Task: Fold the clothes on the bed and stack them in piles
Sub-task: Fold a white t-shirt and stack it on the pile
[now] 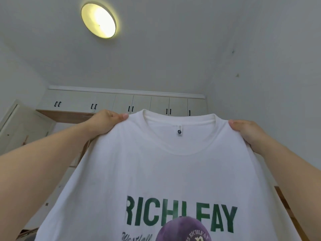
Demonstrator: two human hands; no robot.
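Head view looks up at a white ceiling (173, 49) over a row of white wall cupboards (121, 101), and in front of them a white T-shirt (165, 171) hangs spread out in the air, its front printed with green letters and a purple cap picture. The left hand (106, 121) pinches the shirt's left shoulder and the right hand (246, 131) pinches its right shoulder, either side of the collar. A round lit ceiling lamp (98, 20) glows above, and a small label (179, 130) sits inside the collar.
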